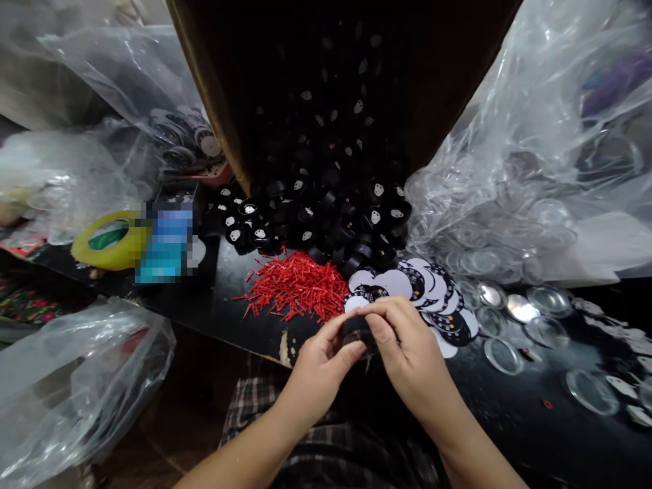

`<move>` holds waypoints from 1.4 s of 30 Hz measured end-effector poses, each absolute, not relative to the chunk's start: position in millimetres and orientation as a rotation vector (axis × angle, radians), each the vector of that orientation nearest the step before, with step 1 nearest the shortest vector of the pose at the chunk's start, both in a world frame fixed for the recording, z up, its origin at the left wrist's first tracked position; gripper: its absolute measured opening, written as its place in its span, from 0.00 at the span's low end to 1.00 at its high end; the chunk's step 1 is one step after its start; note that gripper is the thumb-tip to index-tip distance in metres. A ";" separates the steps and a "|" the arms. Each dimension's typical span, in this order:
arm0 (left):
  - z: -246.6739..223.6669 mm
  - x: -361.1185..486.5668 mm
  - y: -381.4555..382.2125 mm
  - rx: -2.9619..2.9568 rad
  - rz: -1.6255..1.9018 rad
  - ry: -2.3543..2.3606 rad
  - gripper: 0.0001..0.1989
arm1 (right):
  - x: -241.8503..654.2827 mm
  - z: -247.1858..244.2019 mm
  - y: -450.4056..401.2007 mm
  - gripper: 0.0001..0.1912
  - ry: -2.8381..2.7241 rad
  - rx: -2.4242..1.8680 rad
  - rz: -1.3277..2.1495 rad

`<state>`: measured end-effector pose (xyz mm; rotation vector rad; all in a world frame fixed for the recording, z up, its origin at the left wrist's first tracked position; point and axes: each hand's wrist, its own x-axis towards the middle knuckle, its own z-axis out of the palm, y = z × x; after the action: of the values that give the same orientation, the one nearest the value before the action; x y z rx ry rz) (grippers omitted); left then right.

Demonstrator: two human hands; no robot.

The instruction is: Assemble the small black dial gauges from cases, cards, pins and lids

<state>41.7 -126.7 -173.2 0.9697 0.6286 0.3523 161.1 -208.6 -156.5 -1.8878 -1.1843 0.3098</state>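
Both my hands meet at the table's front edge around a small round black case (358, 331). My left hand (323, 356) grips its left side, thumb in front and fingers behind. From the right, my right hand (405, 339) closes on the same case with thumb and fingers. Just beyond lies a heap of thin red plastic pieces (300, 285). Round printed dial discs (432, 292), white on one side and black on the other, are spread behind my right hand. My fingers cover much of the case.
Many black cases (326, 210) spill from a large cardboard box (204, 88). Clear round covers (503, 355) lie at right, below a plastic bag (489, 204) full of them. A yellow tape roll (109, 241) sits at left, near another plastic bag (86, 387).
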 end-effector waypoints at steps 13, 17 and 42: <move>-186.5 -22.3 -108.5 1.288 0.203 0.779 0.19 | 161.1 -155.3 -201.1 0.18 -1.216 -1.796 0.697; -214.3 -118.2 -85.8 1.680 0.332 1.256 0.20 | 170.2 -160.8 -209.8 0.17 -1.002 -1.858 0.744; -162.8 11.5 -36.8 1.391 0.398 0.816 0.27 | 176.5 -192.3 -212.9 0.19 -1.396 -2.298 0.098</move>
<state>11.5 -36.8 -162.8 1.3913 0.8156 0.3979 176.5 -212.9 -192.3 -2.2983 -1.3964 0.0984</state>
